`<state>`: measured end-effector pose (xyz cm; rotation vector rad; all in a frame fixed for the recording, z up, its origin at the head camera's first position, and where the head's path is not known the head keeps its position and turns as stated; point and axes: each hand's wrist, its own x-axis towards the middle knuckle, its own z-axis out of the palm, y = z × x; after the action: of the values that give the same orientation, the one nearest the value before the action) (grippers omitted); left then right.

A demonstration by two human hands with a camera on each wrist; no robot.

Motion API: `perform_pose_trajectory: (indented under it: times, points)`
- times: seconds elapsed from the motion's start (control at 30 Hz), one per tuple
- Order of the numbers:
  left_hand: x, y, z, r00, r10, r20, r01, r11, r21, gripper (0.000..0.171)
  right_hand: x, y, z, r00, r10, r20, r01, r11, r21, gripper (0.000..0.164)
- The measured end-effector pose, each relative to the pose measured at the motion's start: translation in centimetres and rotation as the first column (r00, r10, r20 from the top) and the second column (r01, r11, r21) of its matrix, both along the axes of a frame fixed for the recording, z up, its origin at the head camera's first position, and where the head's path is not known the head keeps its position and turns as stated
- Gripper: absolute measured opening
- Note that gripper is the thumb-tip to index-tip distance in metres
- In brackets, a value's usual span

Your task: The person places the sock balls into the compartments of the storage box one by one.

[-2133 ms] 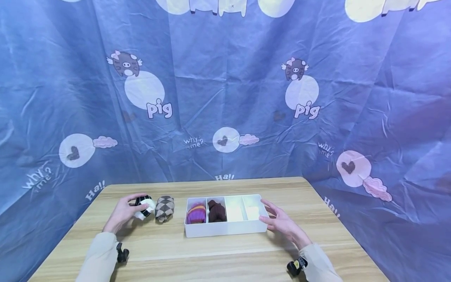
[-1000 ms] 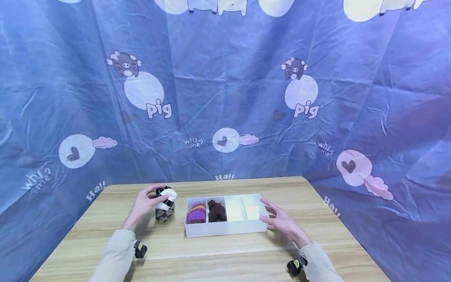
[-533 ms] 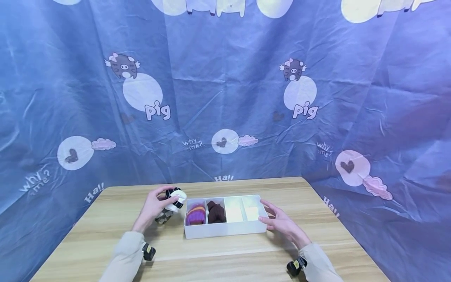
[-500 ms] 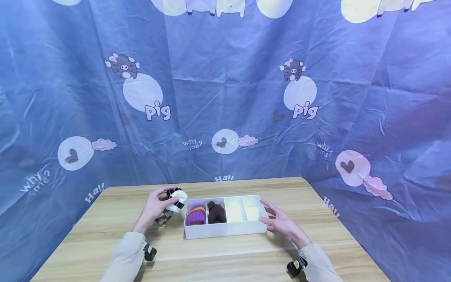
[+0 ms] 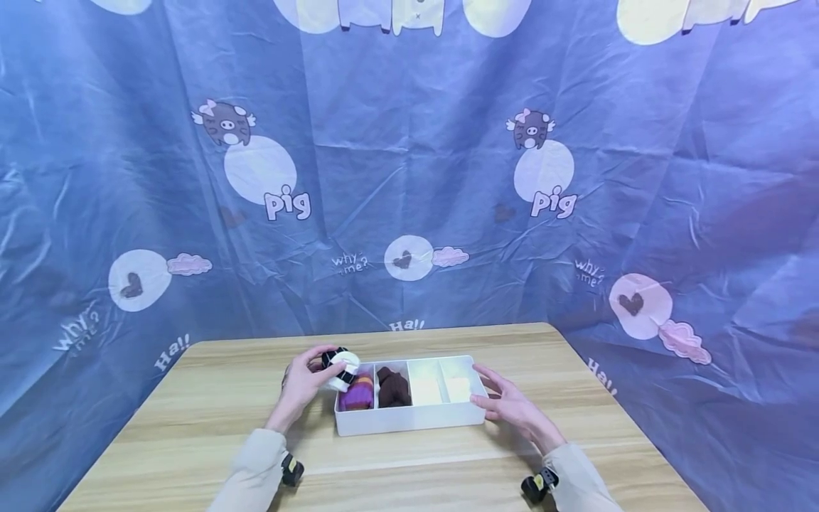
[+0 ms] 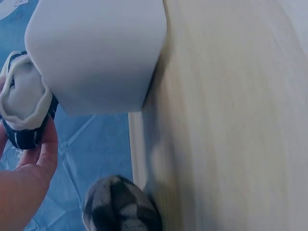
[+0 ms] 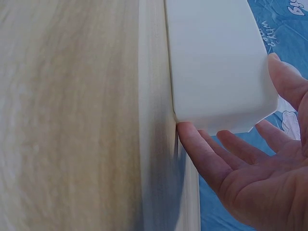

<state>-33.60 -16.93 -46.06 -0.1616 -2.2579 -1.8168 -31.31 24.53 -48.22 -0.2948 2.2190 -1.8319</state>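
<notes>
My left hand [image 5: 306,380] pinches a rolled pair of black-and-white socks [image 5: 342,365] at the left end of a white divided box [image 5: 409,420]. Thumb and fingertips lie on either side of the roll, which overlaps the leftmost compartment in the head view. Inside that compartment is a purple sock roll [image 5: 358,397] with an orange stripe, partly covered. A dark brown sock roll [image 5: 393,390] fills the neighbouring compartment. My right hand [image 5: 512,407] holds the box's right end, thumb at the front rim and fingers against the end wall.
A grey argyle sock roll [image 6: 120,207] rests on the table left of the box, mostly hidden behind the left hand in the head view. White inner surfaces show in the two right compartments. A blue printed cloth [image 5: 409,185] hangs behind the wooden table [image 5: 409,476].
My left hand has carried the black-and-white socks rightward, from the table's left side past the argyle roll to the box's left end. The right hand stays at the box.
</notes>
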Motion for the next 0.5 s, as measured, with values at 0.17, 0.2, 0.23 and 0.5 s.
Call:
perform_pose_trajectory:
  times: [0.17, 0.2, 0.23, 0.5]
  points:
    - [0.0, 1.3, 0.3, 1.000, 0.001, -0.020, 0.000, 0.998, 0.061, 0.052, -0.1, 0.0, 0.0, 1.000, 0.003, -0.003, -0.003, 1.000, -0.020, 0.082]
    - [0.0, 1.6, 0.2, 1.000, 0.001, -0.022, 0.001, 0.997, 0.075, 0.052, -0.1, 0.0, 0.0, 1.000, 0.005, 0.000, -0.005, 1.000, -0.027, 0.082]
    - [0.1, 1.9, 0.2, 1.000, 0.003, -0.022, -0.001, 0.996, 0.088, 0.052, 0.0, 0.0, -0.1, 1.000, 0.009, 0.000, -0.009, 1.000, -0.029, 0.082]
    - [0.4, 4.3, 0.3, 0.999, -0.014, -0.040, 0.018, 0.994, 0.109, 0.047, 0.1, -0.1, -0.1, 1.000, 0.011, -0.011, -0.011, 1.000, 0.002, 0.084]
